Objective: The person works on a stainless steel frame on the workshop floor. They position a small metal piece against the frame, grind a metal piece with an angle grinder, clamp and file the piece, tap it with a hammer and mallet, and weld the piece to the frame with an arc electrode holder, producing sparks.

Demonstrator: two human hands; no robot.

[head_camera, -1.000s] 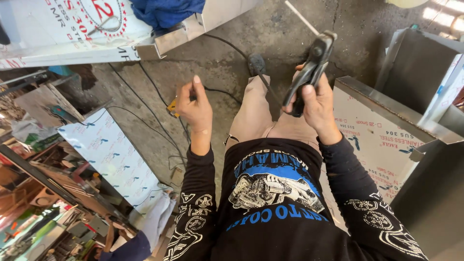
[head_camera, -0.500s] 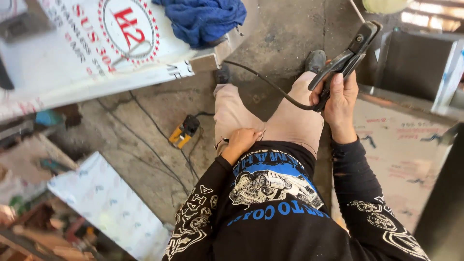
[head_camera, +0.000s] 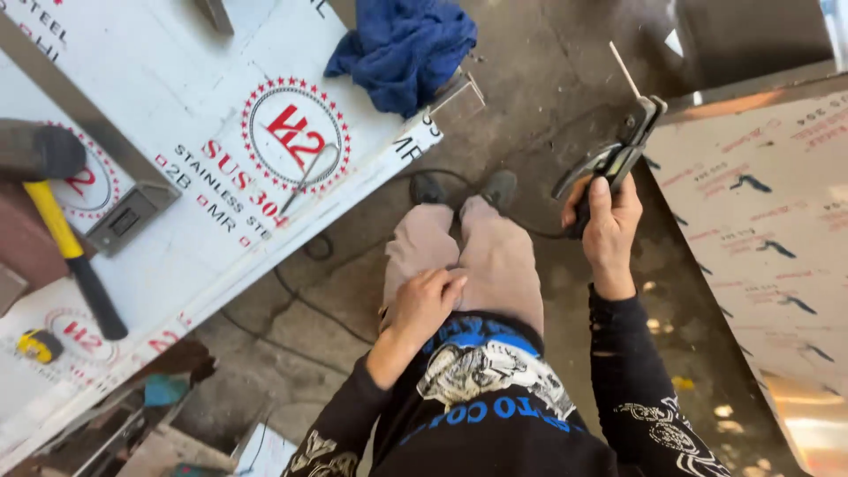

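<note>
From the head camera, looking down past a black printed shirt and beige trousers, the right hand [head_camera: 609, 225] is raised in front of the body and wrapped tight round the grip of a welding electrode holder [head_camera: 614, 159]. The holder juts up and away from the fist, and its clamp end carries one thin rod [head_camera: 624, 69] that points toward the top of the frame. A black cable [head_camera: 371, 230] runs across the concrete floor behind the shoes. The left hand [head_camera: 424, 305] lies flat on the left thigh, fingers loosely bent, holding nothing.

To the person's left lies one large film-covered steel sheet [head_camera: 177, 230] with red and black print. On it rest one crumpled blue cloth [head_camera: 402, 49], one hammer with a yellow and black handle [head_camera: 66, 238], one yellow tape measure [head_camera: 37, 346] and one small metal bracket [head_camera: 128, 216]. To the right, a second film-covered sheet [head_camera: 760, 247] sits just beside the right forearm.
</note>
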